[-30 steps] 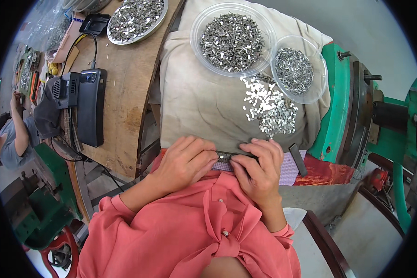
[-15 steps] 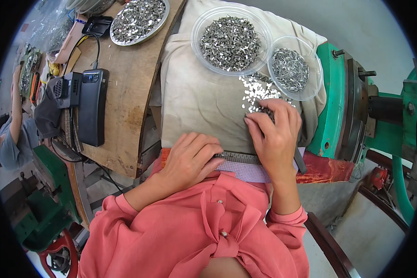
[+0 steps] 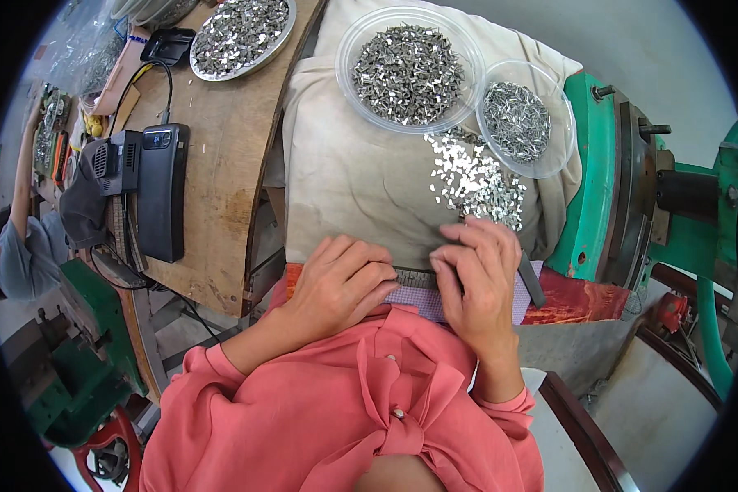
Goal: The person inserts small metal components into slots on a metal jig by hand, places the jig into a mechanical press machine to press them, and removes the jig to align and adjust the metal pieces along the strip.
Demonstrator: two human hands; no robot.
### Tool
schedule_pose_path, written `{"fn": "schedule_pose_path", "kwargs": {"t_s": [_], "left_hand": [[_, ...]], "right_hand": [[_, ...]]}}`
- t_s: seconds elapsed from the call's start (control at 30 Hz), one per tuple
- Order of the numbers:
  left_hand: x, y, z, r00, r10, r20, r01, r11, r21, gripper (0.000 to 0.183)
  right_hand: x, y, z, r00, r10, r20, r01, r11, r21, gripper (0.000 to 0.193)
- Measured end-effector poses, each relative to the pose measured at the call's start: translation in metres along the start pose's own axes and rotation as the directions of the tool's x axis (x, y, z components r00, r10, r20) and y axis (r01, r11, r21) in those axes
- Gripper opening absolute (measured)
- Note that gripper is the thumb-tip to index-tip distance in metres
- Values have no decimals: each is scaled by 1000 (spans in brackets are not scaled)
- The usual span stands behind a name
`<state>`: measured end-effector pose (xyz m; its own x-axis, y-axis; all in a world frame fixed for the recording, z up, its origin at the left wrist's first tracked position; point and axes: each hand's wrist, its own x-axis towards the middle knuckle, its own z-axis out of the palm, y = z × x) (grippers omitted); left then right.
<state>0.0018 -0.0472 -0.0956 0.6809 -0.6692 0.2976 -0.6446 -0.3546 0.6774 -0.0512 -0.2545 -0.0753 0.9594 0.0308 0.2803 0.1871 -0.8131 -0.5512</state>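
A dark slotted metal strip [image 3: 414, 279] lies along the near edge of a cloth-covered surface [image 3: 353, 180]. My left hand [image 3: 340, 283] is closed over its left end, thumb and fingertips pressed together; what they pinch is hidden. At the strip's right part my right hand [image 3: 477, 283] has its fingers bent toward the thumb, and I cannot make out what is in them. Just beyond that hand is a loose pile of small shiny metal pieces [image 3: 476, 184]. Behind the pile stand a large clear tub [image 3: 342, 78] of small metal parts and a smaller clear tub [image 3: 567, 123] of thin metal pins.
A wooden table [image 3: 221, 176] on the left bears a bowl [image 3: 287, 49] of metal pieces and a black phone-like device [image 3: 164, 193]. Green machinery [image 3: 586, 176] stands at the right. A dark flat bar [image 3: 530, 280] lies beside my right hand. Another person [image 3: 29, 254] is at far left.
My right hand has come back from the loose pile toward me, down to the metal strip, uncovering more of the pile. My left hand has stayed nearly in place.
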Motion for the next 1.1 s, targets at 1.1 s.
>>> {"fn": "schedule_pose_path", "kwargs": {"t_s": [1.1], "left_hand": [[8,6,9,1000,22,9,-23,999,35,22]], "right_hand": [[9,17,-8,981,99,-165,-131,972,-197,18]]}}
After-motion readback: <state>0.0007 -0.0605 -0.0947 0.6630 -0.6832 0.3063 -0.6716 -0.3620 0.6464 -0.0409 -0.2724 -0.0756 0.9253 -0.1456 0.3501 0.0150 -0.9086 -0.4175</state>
